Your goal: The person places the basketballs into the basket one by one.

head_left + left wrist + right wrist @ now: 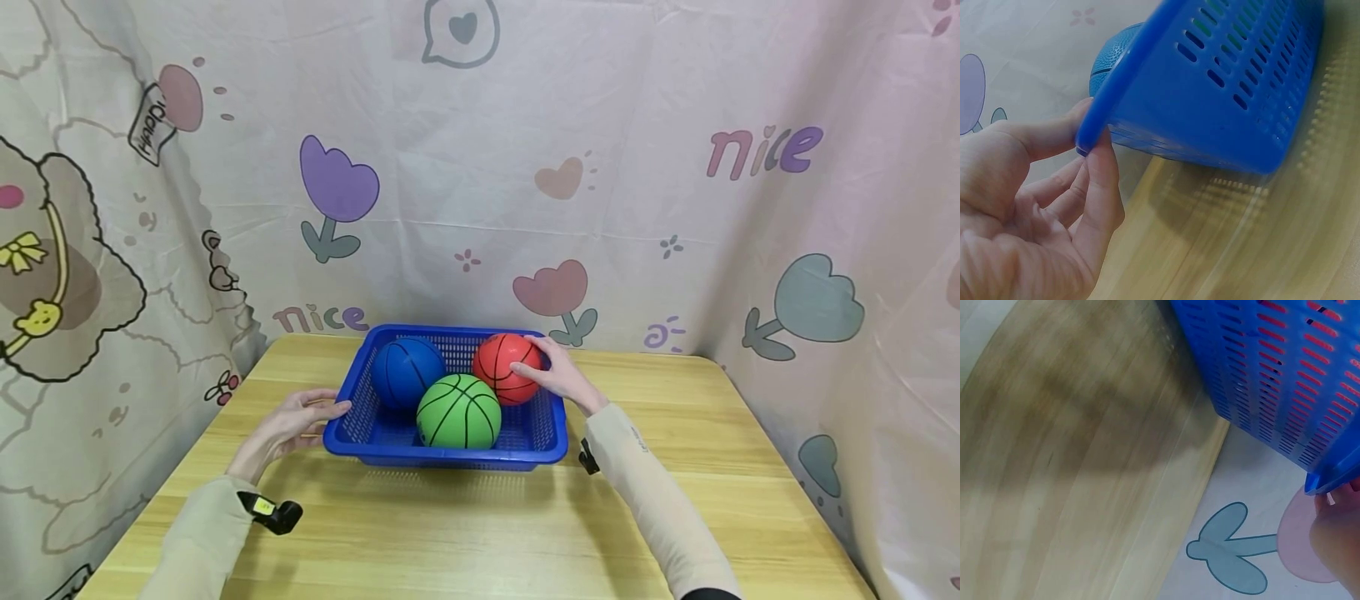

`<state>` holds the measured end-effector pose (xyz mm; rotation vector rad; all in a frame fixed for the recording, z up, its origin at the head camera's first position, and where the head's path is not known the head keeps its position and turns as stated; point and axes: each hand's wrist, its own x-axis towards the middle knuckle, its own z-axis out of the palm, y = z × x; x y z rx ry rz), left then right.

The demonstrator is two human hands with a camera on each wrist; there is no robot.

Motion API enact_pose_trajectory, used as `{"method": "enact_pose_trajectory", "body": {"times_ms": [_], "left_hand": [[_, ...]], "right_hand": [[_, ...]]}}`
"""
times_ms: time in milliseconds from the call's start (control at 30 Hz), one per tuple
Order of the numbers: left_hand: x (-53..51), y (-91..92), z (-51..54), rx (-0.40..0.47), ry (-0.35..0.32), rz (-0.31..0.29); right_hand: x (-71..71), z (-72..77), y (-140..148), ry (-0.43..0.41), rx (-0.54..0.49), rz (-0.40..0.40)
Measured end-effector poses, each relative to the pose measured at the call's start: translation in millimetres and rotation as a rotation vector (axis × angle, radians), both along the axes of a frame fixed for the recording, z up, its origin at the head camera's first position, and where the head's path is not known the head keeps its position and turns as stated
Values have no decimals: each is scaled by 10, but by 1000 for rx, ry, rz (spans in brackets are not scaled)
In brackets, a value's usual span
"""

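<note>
A blue plastic basket [450, 454] with slotted walls holds a blue ball [405, 371], a green ball [459, 414] and a red ball [504, 367], each with basketball lines. My left hand [296, 421] pinches the basket's left rim between thumb and fingers, as the left wrist view [1054, 187] shows. At the right end, my right hand [562, 375] grips the rim, its thumb reaching inward against the red ball. Only part of that hand [1341, 531] shows in the right wrist view, with the thumb hidden. The basket appears raised, its dotted shadow falling on the wood below.
The basket is over the back half of a light wooden table [480, 533]. A printed cloth [465, 167] with flowers and words hangs just behind the table and along both sides. Each sleeve carries a small black wrist camera [277, 515].
</note>
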<state>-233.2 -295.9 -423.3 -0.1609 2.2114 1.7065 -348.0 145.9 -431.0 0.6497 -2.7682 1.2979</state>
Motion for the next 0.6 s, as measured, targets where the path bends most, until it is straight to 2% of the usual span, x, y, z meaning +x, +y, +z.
{"method": "enact_pose_trajectory", "body": {"times_ms": [267,600], "left_hand": [[-3,-9,-7,3,0,-5],[2,-15,-14,18,3,-7]], "right_hand": [[0,-41,1,-29,-12,15],[25,25,12,-39,-12,-8]]}}
